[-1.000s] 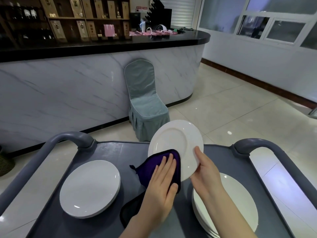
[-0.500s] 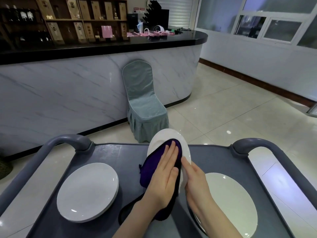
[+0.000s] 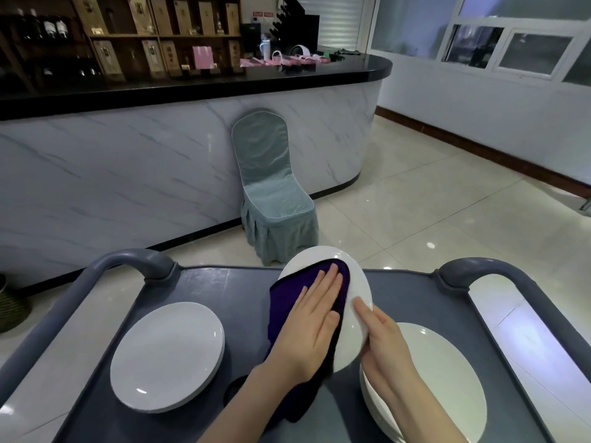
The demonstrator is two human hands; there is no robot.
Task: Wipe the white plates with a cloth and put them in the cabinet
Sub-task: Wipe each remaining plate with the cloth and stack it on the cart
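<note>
Head view: left hand (image 3: 311, 318) slid purple cloth (image 3: 289, 302) higher up plate (image 3: 358, 298).

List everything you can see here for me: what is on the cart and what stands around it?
Held plate: one, white, tilted above the cart, between both hands.
Cloth: one, purple, pressed on the held plate.
Left stack of plates: white, count unclear, cart's left side.
Right stack of plates: white, several, cart's right side.
Cart: one, grey, foreground.
Chair: one, grey-green cover, against the counter.
Counter: one, marble front, black top, behind the cart.
Shelves: brown, boxes and bottles, behind the counter.
Left hand: flat on the cloth.
Right hand: fingers gripping the held plate's rim.
</note>
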